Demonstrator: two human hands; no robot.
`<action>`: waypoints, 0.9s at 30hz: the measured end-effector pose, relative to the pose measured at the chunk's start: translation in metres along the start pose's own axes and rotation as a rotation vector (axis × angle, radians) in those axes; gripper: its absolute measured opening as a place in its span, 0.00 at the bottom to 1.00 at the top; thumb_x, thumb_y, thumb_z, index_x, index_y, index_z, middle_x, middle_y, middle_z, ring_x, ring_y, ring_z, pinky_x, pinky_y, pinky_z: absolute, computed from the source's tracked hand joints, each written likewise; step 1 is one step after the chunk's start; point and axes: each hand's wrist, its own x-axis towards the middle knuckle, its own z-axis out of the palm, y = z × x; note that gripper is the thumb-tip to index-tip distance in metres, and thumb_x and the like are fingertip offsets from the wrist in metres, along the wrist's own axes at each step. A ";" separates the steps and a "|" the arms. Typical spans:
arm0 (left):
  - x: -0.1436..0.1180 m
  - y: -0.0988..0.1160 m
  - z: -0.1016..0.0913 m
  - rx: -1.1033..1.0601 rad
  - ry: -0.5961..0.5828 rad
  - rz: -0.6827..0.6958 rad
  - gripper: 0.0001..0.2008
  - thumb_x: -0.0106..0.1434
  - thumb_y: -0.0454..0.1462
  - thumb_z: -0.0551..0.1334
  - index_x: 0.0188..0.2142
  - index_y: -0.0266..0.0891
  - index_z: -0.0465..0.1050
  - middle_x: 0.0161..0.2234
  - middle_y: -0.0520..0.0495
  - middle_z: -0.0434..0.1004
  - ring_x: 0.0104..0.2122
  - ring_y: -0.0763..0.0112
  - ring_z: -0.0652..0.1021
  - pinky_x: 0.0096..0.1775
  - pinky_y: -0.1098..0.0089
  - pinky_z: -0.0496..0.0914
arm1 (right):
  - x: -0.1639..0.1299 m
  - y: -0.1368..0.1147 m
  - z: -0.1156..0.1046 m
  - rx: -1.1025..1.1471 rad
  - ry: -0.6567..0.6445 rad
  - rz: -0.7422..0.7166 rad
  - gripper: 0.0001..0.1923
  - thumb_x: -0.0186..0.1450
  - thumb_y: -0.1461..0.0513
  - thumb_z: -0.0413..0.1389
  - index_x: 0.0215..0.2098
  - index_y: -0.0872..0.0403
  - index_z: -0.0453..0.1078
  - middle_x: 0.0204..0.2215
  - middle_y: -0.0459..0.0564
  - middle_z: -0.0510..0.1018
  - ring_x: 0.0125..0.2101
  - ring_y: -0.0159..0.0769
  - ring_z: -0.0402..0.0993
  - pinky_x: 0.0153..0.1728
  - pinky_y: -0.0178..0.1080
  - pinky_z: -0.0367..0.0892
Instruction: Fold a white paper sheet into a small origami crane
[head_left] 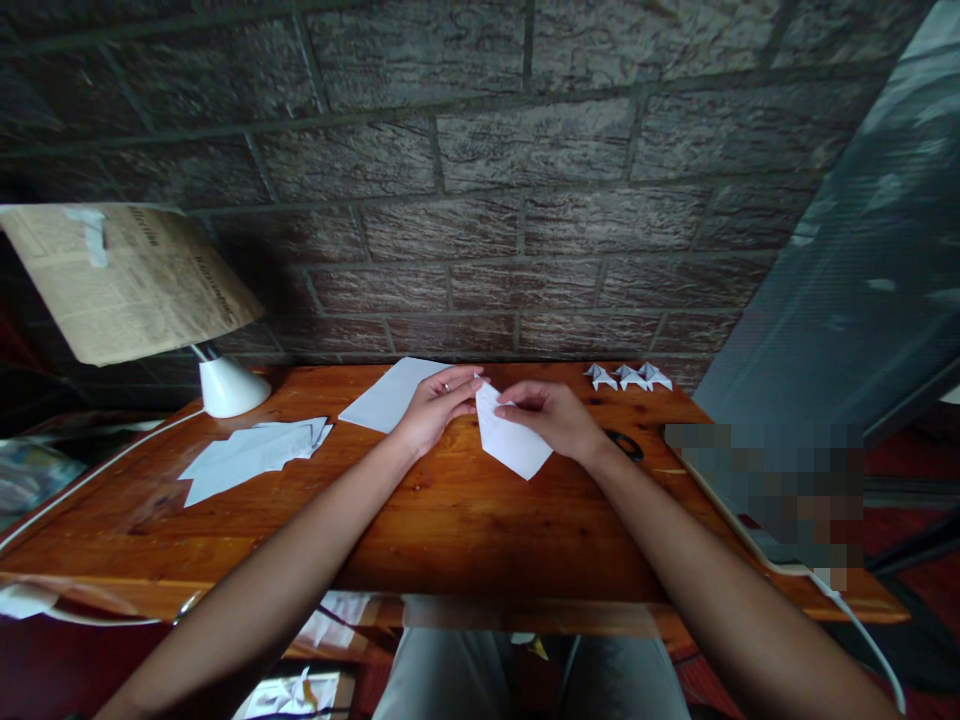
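Note:
A folded white sheet of paper lies near the middle of the wooden table, its pointed lower end toward me. My left hand, with a ring on one finger, pinches the paper's upper left edge. At the upper right edge, my right hand grips the same paper with fingers curled over it. Both hands meet at the top of the sheet.
A flat white sheet lies behind my left hand. Several cut paper pieces lie at the left. Three small folded paper figures stand at the back right. A lamp stands back left; scissors lie right of my right hand. A brick wall is behind.

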 end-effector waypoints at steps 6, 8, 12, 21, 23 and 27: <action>0.001 0.000 -0.003 -0.026 -0.032 -0.004 0.17 0.47 0.40 0.75 0.36 0.37 0.79 0.36 0.45 0.83 0.34 0.71 0.80 0.39 0.71 0.73 | -0.001 0.000 0.003 0.057 -0.018 -0.001 0.14 0.53 0.55 0.66 0.32 0.55 0.77 0.29 0.47 0.80 0.27 0.31 0.72 0.28 0.34 0.63; 0.002 -0.001 -0.004 -0.046 -0.039 -0.015 0.17 0.48 0.40 0.75 0.36 0.36 0.79 0.36 0.45 0.83 0.35 0.71 0.80 0.40 0.70 0.73 | -0.001 -0.002 0.004 0.061 -0.015 0.008 0.14 0.52 0.54 0.67 0.32 0.55 0.76 0.29 0.47 0.80 0.27 0.31 0.72 0.28 0.34 0.63; 0.004 -0.002 -0.007 -0.064 -0.060 -0.041 0.17 0.49 0.39 0.74 0.37 0.36 0.78 0.37 0.43 0.83 0.36 0.70 0.81 0.42 0.69 0.74 | -0.003 -0.007 0.005 0.028 0.003 0.005 0.15 0.53 0.53 0.66 0.31 0.56 0.76 0.28 0.47 0.80 0.26 0.31 0.72 0.28 0.34 0.63; 0.006 -0.003 -0.011 -0.028 -0.034 -0.058 0.17 0.49 0.38 0.74 0.37 0.35 0.77 0.39 0.42 0.83 0.36 0.69 0.82 0.44 0.67 0.75 | -0.003 -0.005 0.007 0.021 0.083 0.050 0.18 0.51 0.55 0.67 0.37 0.55 0.75 0.29 0.48 0.82 0.26 0.32 0.73 0.26 0.33 0.63; 0.006 -0.003 -0.011 -0.026 -0.030 -0.066 0.17 0.49 0.38 0.74 0.37 0.35 0.77 0.39 0.42 0.83 0.36 0.69 0.82 0.44 0.66 0.75 | -0.003 -0.005 0.007 0.014 0.074 0.060 0.17 0.52 0.56 0.67 0.37 0.55 0.76 0.30 0.49 0.82 0.27 0.33 0.74 0.26 0.33 0.64; 0.004 0.000 -0.010 -0.029 -0.019 -0.091 0.17 0.50 0.39 0.74 0.37 0.34 0.78 0.38 0.41 0.84 0.35 0.68 0.82 0.44 0.67 0.75 | -0.004 -0.007 0.007 0.026 0.059 0.081 0.15 0.52 0.57 0.67 0.36 0.55 0.77 0.29 0.48 0.82 0.27 0.33 0.75 0.27 0.33 0.64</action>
